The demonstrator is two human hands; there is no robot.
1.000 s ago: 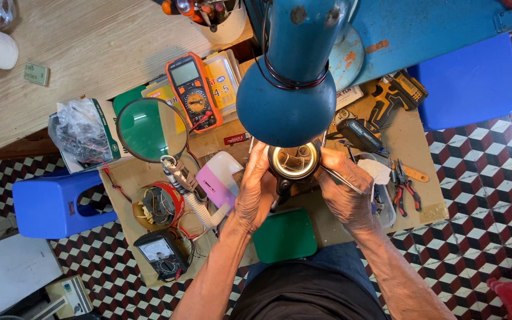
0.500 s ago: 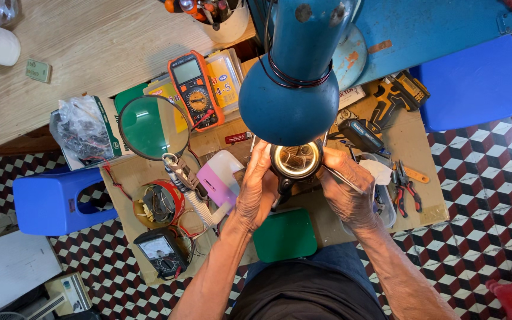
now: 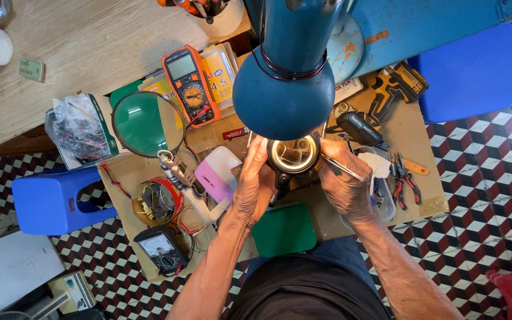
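Both hands on a round lit part under the blue lamp

The left hand (image 3: 255,188) cups the round glowing part (image 3: 293,155) just below the blue lamp shade (image 3: 284,98); the right hand (image 3: 345,182), closed round a thin metal tool (image 3: 342,168), touches its other side. Squeezed between palms, the part could twist, letting the tool tip slip inside.

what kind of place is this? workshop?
Likely a small electronics repair bench. Signs: an orange multimeter, an analog meter, a magnifier on a stand and pliers on a cluttered board. Both hands, left hand and right hand, work on a round lit part.
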